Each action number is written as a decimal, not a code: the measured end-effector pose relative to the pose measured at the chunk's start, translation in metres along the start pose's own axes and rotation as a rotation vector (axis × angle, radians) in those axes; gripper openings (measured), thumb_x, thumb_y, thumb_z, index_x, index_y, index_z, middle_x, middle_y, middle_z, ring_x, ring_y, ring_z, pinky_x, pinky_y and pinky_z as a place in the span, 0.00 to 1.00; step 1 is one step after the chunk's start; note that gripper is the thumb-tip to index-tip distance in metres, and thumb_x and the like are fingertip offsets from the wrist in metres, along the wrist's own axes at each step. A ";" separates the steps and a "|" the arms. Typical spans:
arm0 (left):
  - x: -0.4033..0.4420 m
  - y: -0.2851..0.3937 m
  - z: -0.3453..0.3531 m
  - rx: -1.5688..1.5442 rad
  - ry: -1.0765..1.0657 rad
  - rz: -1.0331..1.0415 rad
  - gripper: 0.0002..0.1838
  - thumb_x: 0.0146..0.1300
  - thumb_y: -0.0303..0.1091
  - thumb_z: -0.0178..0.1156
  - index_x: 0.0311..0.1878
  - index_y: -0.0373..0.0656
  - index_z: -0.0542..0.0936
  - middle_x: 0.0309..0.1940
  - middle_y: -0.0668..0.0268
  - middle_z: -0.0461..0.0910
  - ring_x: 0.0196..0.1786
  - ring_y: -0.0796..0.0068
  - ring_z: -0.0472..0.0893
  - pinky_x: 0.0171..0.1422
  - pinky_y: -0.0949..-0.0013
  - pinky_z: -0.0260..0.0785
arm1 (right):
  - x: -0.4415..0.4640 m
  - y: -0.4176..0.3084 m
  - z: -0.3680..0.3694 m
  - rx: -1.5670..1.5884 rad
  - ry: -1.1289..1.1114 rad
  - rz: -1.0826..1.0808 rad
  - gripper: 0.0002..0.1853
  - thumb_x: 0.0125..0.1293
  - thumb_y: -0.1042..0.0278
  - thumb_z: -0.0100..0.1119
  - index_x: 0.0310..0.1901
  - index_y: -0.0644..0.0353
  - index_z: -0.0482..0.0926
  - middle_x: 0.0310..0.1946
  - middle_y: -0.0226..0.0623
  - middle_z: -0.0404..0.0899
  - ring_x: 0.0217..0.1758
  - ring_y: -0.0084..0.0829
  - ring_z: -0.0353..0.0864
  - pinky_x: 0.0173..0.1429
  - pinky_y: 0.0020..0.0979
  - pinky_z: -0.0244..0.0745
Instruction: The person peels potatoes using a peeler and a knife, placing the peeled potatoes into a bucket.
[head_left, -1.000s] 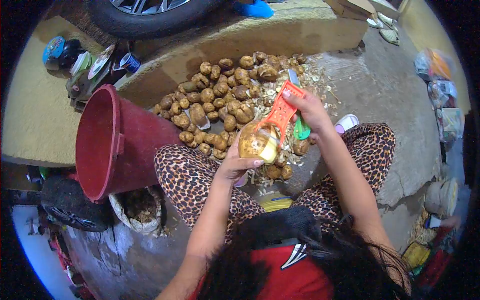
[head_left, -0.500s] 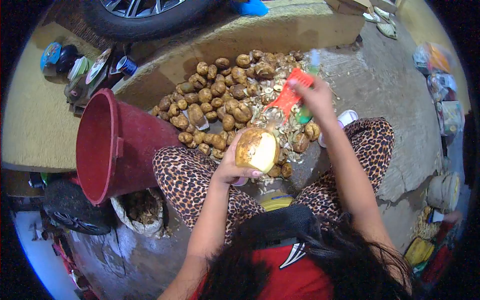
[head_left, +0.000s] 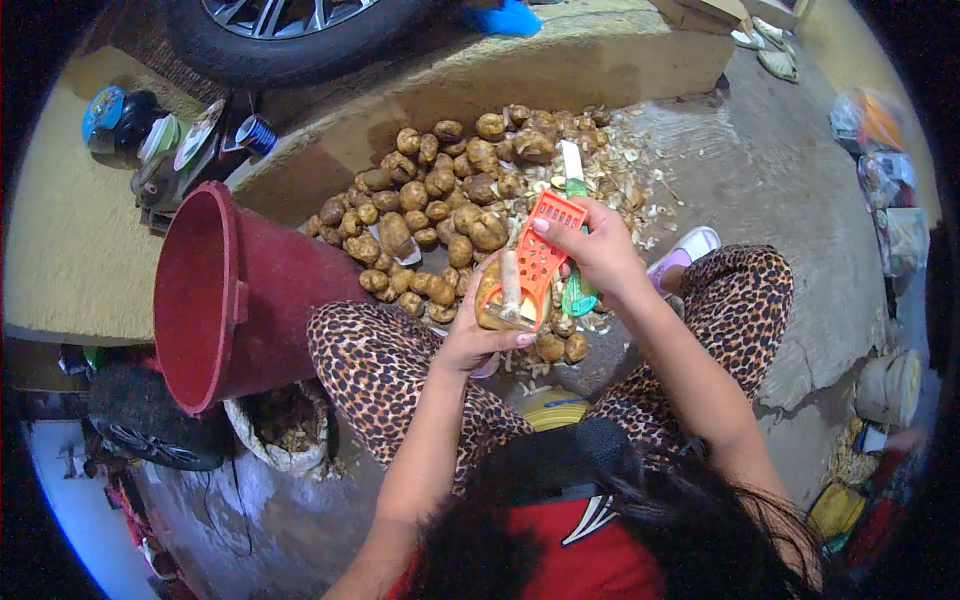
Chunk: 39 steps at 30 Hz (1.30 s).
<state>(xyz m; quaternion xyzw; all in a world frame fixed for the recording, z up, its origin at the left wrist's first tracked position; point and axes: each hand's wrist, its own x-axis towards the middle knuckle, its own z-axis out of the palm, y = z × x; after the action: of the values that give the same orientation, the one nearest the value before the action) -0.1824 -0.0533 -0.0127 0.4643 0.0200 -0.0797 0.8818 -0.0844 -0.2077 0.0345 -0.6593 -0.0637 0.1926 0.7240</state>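
Currently, left hand: fingers curled around a large potato [head_left: 490, 285], thumb along its near side; the hand [head_left: 468, 338] is closed as far as the potato lets it.
Potato: in front of the body, above the gap between the knees; part bared to pale flesh, part in brown skin.
Right hand: closed on an orange peeler [head_left: 541, 250], thumb pressed on its slotted face; the hand [head_left: 602, 252] sits just beyond the potato.
Peeler: looped end over the potato, a strip of peel [head_left: 509, 280] lying across it.
Green knife: handle [head_left: 579, 298] under the right hand, pale blade [head_left: 571, 160] pointing away from the body; how the hidden fingers hold it, cannot tell.
Potato heap: unpeeled brown potatoes [head_left: 396, 232] on the floor, against a low ledge [head_left: 440, 100].
Peelings: scattered [head_left: 612, 160] right of the heap.
Bucket: dark red [head_left: 285, 300], tilted, mouth to the left, beside the left knee.
Sack: white [head_left: 300, 462], open-topped, brownish contents, near the bucket.
Legs: leopard-print trousers [head_left: 375, 355], knees apart.
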 end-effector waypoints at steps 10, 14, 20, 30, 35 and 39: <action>0.002 -0.003 -0.009 0.120 -0.033 -0.007 0.50 0.30 0.21 0.73 0.62 0.38 0.58 0.54 0.63 0.69 0.57 0.70 0.70 0.62 0.65 0.62 | 0.023 -0.023 -0.065 0.054 -0.038 -0.105 0.15 0.54 0.59 0.65 0.36 0.61 0.77 0.26 0.30 0.79 0.26 0.19 0.76 0.30 0.22 0.71; 0.001 -0.005 -0.013 0.039 0.038 -0.007 0.49 0.30 0.23 0.74 0.61 0.38 0.59 0.53 0.62 0.70 0.56 0.69 0.71 0.62 0.65 0.63 | 0.054 0.003 -0.127 -0.546 0.538 -0.369 0.17 0.53 0.58 0.63 0.37 0.63 0.78 0.29 0.36 0.80 0.30 0.27 0.79 0.38 0.30 0.73; 0.002 -0.012 -0.016 -0.002 0.067 0.036 0.48 0.31 0.25 0.75 0.59 0.38 0.60 0.52 0.61 0.70 0.56 0.69 0.71 0.62 0.64 0.63 | 0.038 0.003 -0.095 -0.939 0.538 -0.483 0.17 0.52 0.57 0.64 0.36 0.64 0.78 0.26 0.36 0.80 0.30 0.25 0.78 0.35 0.28 0.71; 0.003 -0.014 -0.018 0.205 0.122 0.037 0.48 0.30 0.25 0.75 0.59 0.39 0.60 0.52 0.62 0.71 0.54 0.71 0.72 0.60 0.65 0.64 | 0.004 0.003 0.002 0.005 -0.083 0.001 0.11 0.56 0.62 0.63 0.33 0.60 0.75 0.22 0.25 0.75 0.18 0.13 0.69 0.19 0.16 0.64; 0.001 -0.007 -0.007 0.267 0.093 0.052 0.50 0.28 0.24 0.74 0.60 0.39 0.59 0.53 0.63 0.70 0.55 0.71 0.71 0.60 0.65 0.64 | 0.015 0.005 -0.003 -0.110 -0.106 -0.146 0.12 0.55 0.61 0.64 0.33 0.61 0.76 0.21 0.26 0.75 0.19 0.14 0.70 0.21 0.19 0.66; -0.001 -0.009 -0.014 0.261 0.097 0.032 0.52 0.26 0.23 0.75 0.61 0.39 0.58 0.53 0.63 0.70 0.56 0.71 0.71 0.61 0.65 0.64 | 0.039 0.011 -0.036 -0.076 0.196 -0.267 0.11 0.56 0.62 0.62 0.31 0.61 0.77 0.20 0.27 0.76 0.17 0.14 0.70 0.20 0.19 0.65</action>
<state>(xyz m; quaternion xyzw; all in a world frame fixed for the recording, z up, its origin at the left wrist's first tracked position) -0.1844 -0.0463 -0.0275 0.5786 0.0448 -0.0453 0.8131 -0.0388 -0.2263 0.0127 -0.6877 -0.0869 0.0268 0.7203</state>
